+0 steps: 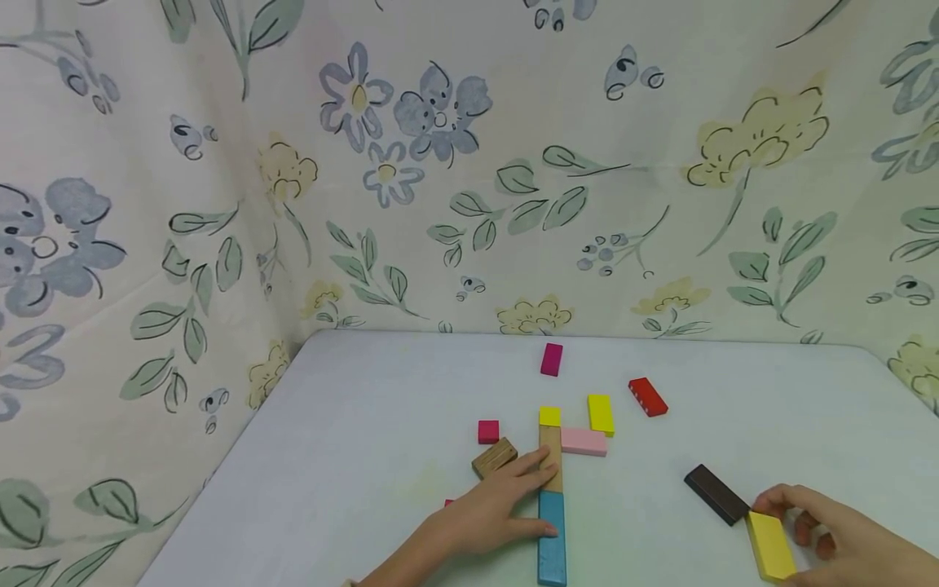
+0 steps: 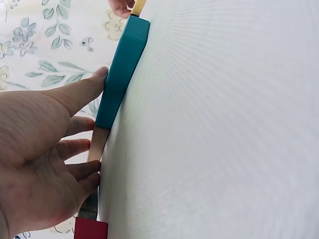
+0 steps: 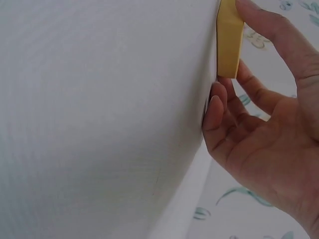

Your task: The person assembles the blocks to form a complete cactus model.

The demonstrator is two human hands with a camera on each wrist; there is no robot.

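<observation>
The step in hand looks like keeping a row of blocks straight while picking out one more. The left hand (image 1: 495, 515) is spread out, its thumb on the long blue block (image 1: 553, 556) and its fingers on the tan wooden block (image 1: 552, 437). The right hand (image 1: 844, 534) pinches the yellow block (image 1: 770, 548) by its two ends, low on the bench (image 1: 330, 456), near a dark brown block (image 1: 716, 494). The next move seems to call for a snug pinch and a slow lift.

The blue and yellow blocks are smooth, flat and long. The tan one looks like bare wood. The brown wooden block (image 1: 495, 458) shows dark lines, and the red cube (image 1: 488, 432) is short and boxy.
</observation>
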